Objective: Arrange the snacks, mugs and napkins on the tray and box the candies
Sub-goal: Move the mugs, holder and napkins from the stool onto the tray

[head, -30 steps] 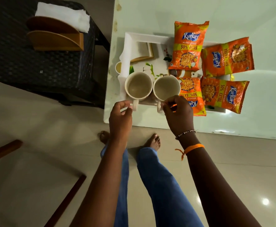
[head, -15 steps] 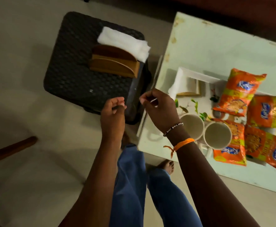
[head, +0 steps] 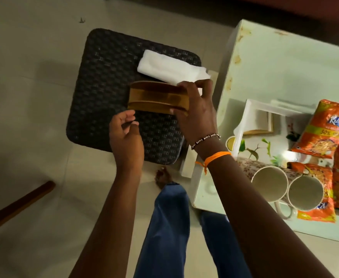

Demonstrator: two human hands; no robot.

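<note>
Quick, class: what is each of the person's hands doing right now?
Left hand: open, fingers loosely curled, holding nothing, just short of the wooden napkin holder.
Right hand: gripping the holder's right end on the black stool.

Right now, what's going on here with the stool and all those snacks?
A person is setting up a snack tray. Two mugs and orange snack packets already sit on it. The right hand grips the wooden napkin holder on the dark stool, beside a stack of white napkins. The left hand hovers open nearby.

Napkins (head: pixel 170 68) lie behind the holder (head: pixel 154 101) on the stool (head: pixel 104 81).
</note>
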